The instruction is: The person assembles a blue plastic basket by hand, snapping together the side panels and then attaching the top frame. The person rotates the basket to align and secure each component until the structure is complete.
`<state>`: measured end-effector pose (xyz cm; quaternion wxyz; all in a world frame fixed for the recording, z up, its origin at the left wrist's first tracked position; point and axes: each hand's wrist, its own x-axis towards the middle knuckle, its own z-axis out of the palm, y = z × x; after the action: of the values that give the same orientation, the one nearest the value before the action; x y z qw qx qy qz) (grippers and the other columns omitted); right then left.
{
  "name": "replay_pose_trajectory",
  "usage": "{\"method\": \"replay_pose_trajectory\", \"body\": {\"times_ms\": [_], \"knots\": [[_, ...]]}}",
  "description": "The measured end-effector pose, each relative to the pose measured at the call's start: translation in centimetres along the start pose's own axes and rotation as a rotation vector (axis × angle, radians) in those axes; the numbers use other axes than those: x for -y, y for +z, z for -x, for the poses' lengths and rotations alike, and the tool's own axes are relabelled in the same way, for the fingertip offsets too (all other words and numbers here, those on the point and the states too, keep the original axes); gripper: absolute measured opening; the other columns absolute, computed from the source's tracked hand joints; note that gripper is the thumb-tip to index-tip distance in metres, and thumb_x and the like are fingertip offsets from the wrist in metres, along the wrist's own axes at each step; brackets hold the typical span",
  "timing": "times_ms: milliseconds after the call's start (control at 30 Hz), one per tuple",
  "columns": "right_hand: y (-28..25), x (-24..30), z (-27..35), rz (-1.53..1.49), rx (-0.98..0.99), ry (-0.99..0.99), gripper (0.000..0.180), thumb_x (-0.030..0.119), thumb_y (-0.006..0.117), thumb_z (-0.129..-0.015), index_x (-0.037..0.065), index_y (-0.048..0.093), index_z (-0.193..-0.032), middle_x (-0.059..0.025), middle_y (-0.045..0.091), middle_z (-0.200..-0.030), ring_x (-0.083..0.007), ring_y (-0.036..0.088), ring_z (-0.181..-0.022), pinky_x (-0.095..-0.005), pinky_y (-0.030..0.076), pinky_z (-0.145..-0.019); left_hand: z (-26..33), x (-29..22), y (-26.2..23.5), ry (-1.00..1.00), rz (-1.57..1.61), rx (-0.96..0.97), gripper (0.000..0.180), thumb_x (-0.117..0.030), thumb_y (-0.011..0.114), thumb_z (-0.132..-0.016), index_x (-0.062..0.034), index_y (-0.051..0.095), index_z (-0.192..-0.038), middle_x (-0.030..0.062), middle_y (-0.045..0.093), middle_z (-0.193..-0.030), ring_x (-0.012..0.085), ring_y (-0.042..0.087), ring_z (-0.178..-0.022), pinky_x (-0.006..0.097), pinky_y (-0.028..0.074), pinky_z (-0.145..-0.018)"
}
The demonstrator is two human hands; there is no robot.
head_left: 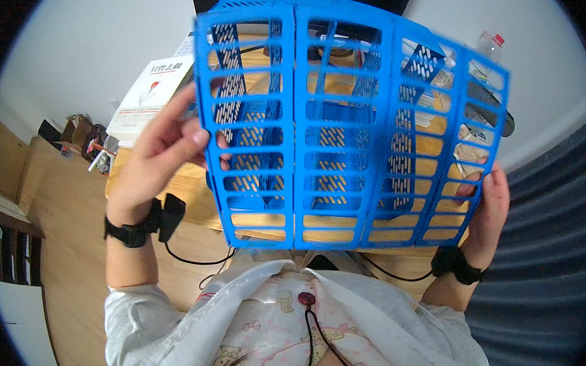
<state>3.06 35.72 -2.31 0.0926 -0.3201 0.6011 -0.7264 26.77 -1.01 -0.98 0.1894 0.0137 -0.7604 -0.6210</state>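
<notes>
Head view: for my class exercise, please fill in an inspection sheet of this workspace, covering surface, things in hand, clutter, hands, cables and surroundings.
Surface: wooden table, partly hidden.
Thing in hand: blue slatted rack, held up, slats facing the camera.
Clutter: white book at left; clear bottle with red cap at right; other items blurred behind slats.
Hands: left hand grips the left edge; right hand the lower right.
Cables: black left cable and right cable run from the wrists; far ends unclear.
Surroundings: wood-look floor; dark pleated fabric at right.

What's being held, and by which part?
The blue rack, by its side edges: left hand on the left edge, thumb in front; right hand near the lower right corner.
</notes>
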Motion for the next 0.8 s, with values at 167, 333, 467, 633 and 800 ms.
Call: {"method": "replay_pose_trajectory", "body": {"times_ms": [167, 333, 467, 633, 800], "knots": [[-1.5, 2.7, -2.0, 0.065, -0.057, -0.277, 0.020, 0.009, 0.049, -0.089, -0.003, 0.053, -0.105, -0.0110, 0.059, -0.097, -0.0178, 0.057, -0.090, -0.0304, 0.046, -0.080, -1.3, -2.9, -0.4, 0.307, -0.042, -0.062, 0.030, -0.007, 0.049, -0.090, -0.0006, 0.043, -0.119, 0.0105, 0.061, -0.102, 0.0209, 0.062, -0.094, 0.029, 0.050, -0.080], [-1.9, 2.8, -3.0, 0.198, -0.303, -0.414, 0.024, 0.001, 0.053, -0.085, -0.003, 0.056, -0.108, -0.0110, 0.059, -0.103, -0.0152, 0.054, -0.095, -0.0264, 0.042, -0.084, -1.3, -3.5, -0.5, 0.496, -0.195, -0.116, 0.025, -0.005, 0.050, -0.089, 0.0020, 0.049, -0.112, 0.0119, 0.060, -0.105, 0.0249, 0.059, -0.100, 0.030, 0.048, -0.085], [-1.5, 2.2, -2.8, 0.248, -0.230, -0.267, 0.027, 0.009, 0.057, -0.086, -0.001, 0.055, -0.110, -0.0067, 0.060, -0.093, -0.0109, 0.054, -0.076, -0.0216, 0.044, -0.068, -2.2, -3.5, -1.2, 0.712, -0.486, -0.066, 0.020, -0.005, 0.065, -0.075, -0.0021, 0.063, -0.094, 0.0107, 0.057, -0.101, 0.0208, 0.055, -0.095, 0.029, 0.045, -0.083], [-1.1, 1.1, -1.1, -0.012, -0.089, -0.095, 0.033, 0.024, 0.050, -0.088, -0.002, 0.050, -0.109, -0.0119, 0.060, -0.092, -0.0151, 0.060, -0.082, -0.0234, 0.051, -0.072, -0.3, -1.3, 0.4, 0.505, -0.521, -0.120, 0.018, 0.002, 0.064, -0.069, -0.0076, 0.068, -0.084, 0.0032, 0.045, -0.087, 0.0138, 0.046, -0.081, 0.024, 0.041, -0.069], [-0.7, -1.0, 0.0, 0.002, -0.079, -0.027, 0.020, 0.016, 0.047, -0.091, 0.003, 0.052, -0.104, -0.0055, 0.059, -0.086, -0.0090, 0.056, -0.075, -0.0206, 0.048, -0.067, 0.6, 0.9, 1.1, 0.395, -0.550, -0.083, 0.022, 0.011, 0.062, -0.067, -0.0051, 0.066, -0.082, 0.0048, 0.055, -0.081, 0.0165, 0.054, -0.078, 0.024, 0.043, -0.065]]}}
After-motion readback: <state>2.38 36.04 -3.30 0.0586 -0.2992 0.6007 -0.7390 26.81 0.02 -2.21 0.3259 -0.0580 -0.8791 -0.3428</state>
